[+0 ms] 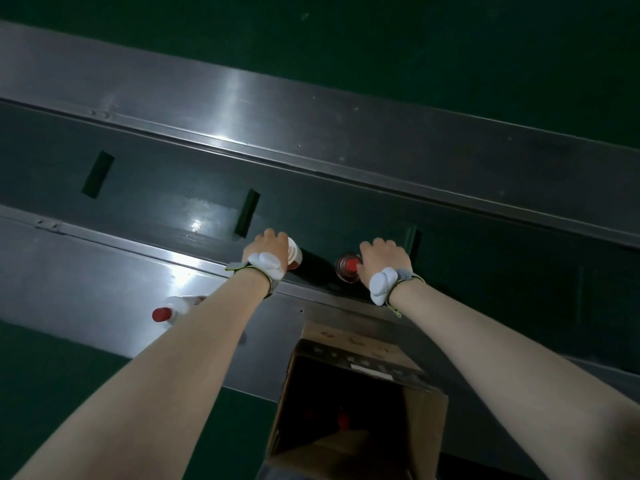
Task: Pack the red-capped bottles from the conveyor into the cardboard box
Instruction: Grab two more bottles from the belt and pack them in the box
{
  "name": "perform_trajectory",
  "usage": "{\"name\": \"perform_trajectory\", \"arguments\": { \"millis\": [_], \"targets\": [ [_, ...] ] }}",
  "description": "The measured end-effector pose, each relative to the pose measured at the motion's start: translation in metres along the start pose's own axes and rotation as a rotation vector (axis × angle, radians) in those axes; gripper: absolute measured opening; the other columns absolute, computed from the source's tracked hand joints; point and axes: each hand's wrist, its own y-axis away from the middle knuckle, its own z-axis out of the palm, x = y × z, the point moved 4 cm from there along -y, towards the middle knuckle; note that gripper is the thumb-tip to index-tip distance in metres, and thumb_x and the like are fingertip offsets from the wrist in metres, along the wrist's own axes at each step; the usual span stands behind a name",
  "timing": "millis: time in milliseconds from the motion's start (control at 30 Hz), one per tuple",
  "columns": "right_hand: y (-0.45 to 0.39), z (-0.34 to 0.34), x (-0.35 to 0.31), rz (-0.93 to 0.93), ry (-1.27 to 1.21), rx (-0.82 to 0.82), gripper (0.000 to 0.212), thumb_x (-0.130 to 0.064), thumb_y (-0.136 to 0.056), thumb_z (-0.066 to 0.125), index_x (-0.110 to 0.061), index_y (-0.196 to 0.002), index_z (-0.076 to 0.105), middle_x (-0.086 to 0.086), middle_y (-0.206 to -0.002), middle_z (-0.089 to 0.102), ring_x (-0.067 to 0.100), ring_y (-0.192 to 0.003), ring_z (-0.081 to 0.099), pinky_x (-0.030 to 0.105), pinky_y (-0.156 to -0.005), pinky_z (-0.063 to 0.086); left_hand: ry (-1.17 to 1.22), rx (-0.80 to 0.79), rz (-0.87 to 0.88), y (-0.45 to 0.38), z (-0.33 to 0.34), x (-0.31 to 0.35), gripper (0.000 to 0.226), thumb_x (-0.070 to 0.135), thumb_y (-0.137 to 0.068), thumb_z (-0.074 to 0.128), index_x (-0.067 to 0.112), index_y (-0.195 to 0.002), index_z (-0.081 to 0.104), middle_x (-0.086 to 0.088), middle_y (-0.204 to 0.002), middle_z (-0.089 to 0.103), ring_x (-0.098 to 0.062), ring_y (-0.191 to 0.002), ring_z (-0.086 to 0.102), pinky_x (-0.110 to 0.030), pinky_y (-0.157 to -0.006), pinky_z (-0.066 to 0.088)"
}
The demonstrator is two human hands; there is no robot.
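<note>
Two bottles stand on the dark conveyor belt (156,188) near its front rail. My left hand (265,249) is wrapped around a bottle (294,256) whose pale body shows to the right of my fingers; its cap is hidden. My right hand (382,259) grips the side of a clear bottle with a red cap (348,266). Another red-capped bottle (173,308) lies on its side on the metal ledge, left of my left forearm. The open cardboard box (426,420) sits below the ledge between my arms, with red caps dimly visible inside.
Grey metal rails (311,126) run diagonally on both sides of the belt. Dark green strips (98,173) mark the belt at intervals. Green floor (52,393) surrounds the conveyor. Both wrists carry grey strapped sensors.
</note>
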Motion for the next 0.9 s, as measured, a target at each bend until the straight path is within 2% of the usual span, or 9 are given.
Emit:
{"name": "perform_trajectory", "arguments": {
  "millis": [100,300,433,567,700,900],
  "targets": [
    [-0.006,0.01,-0.006,-0.001,0.083,-0.025,0.038,-0.026,-0.092,0.063,-0.015,-0.128,0.058,0.013,-0.127,0.059,0.036,-0.116,0.055,0.043,-0.094,0.046,0.01,-0.028,-0.011,-0.01,0.014,-0.004,0.057,0.01,-0.097,0.069,0.011,-0.149,0.044,-0.013,-0.147,0.047,-0.034,-0.13,0.056,-0.043,-0.098,0.056],
    [-0.011,0.021,0.012,0.057,0.198,-0.01,0.037,-0.026,-0.093,0.058,-0.016,-0.129,0.058,0.014,-0.129,0.06,0.037,-0.121,0.053,0.046,-0.107,0.039,0.053,-0.022,-0.004,-0.022,0.034,-0.002,0.065,0.011,-0.095,0.071,0.012,-0.151,0.038,-0.014,-0.146,0.044,-0.034,-0.128,0.054,-0.041,-0.09,0.053],
    [-0.011,0.028,0.001,-0.055,0.106,-0.028,0.043,-0.022,-0.09,0.061,-0.015,-0.132,0.056,0.014,-0.126,0.059,0.036,-0.117,0.054,0.043,-0.101,0.044,0.078,-0.027,-0.018,-0.026,0.043,0.003,0.072,0.015,-0.091,0.077,0.012,-0.151,0.038,-0.014,-0.147,0.04,-0.033,-0.128,0.053,-0.042,-0.088,0.055],
    [-0.013,0.033,-0.016,-0.077,0.059,-0.058,0.041,-0.022,-0.09,0.061,-0.016,-0.13,0.057,0.012,-0.124,0.059,0.034,-0.112,0.055,0.041,-0.093,0.048,0.099,-0.018,-0.028,-0.028,0.046,0.002,0.075,0.01,-0.088,0.079,0.012,-0.15,0.037,-0.013,-0.147,0.038,-0.033,-0.127,0.053,-0.04,-0.086,0.055],
    [-0.017,0.037,-0.026,-0.065,0.048,-0.052,0.034,-0.027,-0.096,0.061,-0.015,-0.127,0.057,0.013,-0.124,0.058,0.035,-0.111,0.056,0.044,-0.093,0.05,0.11,0.017,-0.015,-0.026,0.047,-0.001,0.07,0.007,-0.09,0.078,0.011,-0.148,0.039,-0.014,-0.146,0.039,-0.034,-0.126,0.052,-0.039,-0.081,0.053],
    [-0.023,0.041,-0.024,-0.032,0.052,-0.018,0.036,-0.027,-0.095,0.067,-0.014,-0.127,0.056,0.014,-0.123,0.057,0.035,-0.108,0.059,0.044,-0.088,0.052,0.172,0.061,-0.035,-0.022,0.046,0.004,0.058,0.001,-0.091,0.075,0.009,-0.14,0.043,-0.016,-0.142,0.04,-0.033,-0.121,0.053,-0.042,-0.088,0.058]
  ]
}}
